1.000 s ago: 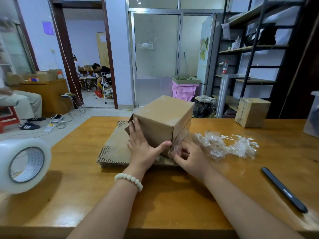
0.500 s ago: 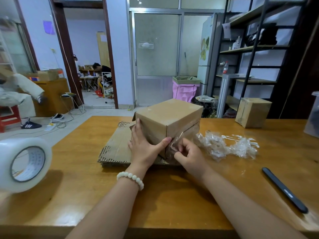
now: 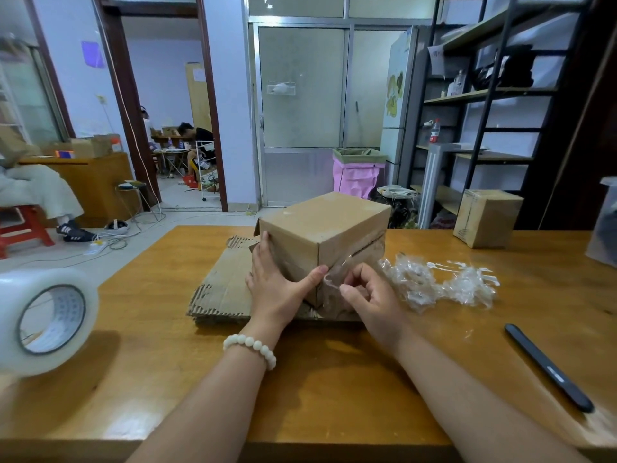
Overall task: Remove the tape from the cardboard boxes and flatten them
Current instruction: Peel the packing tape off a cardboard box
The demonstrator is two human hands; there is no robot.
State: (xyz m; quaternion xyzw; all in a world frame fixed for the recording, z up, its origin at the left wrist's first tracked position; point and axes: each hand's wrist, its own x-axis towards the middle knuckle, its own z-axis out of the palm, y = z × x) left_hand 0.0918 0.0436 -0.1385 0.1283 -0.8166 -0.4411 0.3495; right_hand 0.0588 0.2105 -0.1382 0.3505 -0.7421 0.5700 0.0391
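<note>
1. While bracing box (image 3: 320, 225) at frame centre, lies flat-fingered on its left face with thumb across the near corner: left grip (image 3: 277, 290), open, clasping nothing, only steadying.
2. Turned a little since a second ago, so that more of the right face and its flap seam shows. Stands as before on flat cardboard (image 3: 223, 282) on tabletop (image 3: 150, 379).
3. Pinching clear tape (image 3: 335, 277) at that near corner between curled thumb and forefinger: right grip (image 3: 370, 295), now slightly higher on the edge than a second ago.
4. Lifted further off the corner, judging by loose film standing clear of the board. Seemingly clinging lower down on the right face, though hard to tell through the glare.
5. Reads as peel partway done on this box, with flattening not begun.
6. Waiting taped at right of frame, well apart: second box (image 3: 485, 217). Lying just right of the right grip: wad (image 3: 440, 282) of spent tape.
</note>
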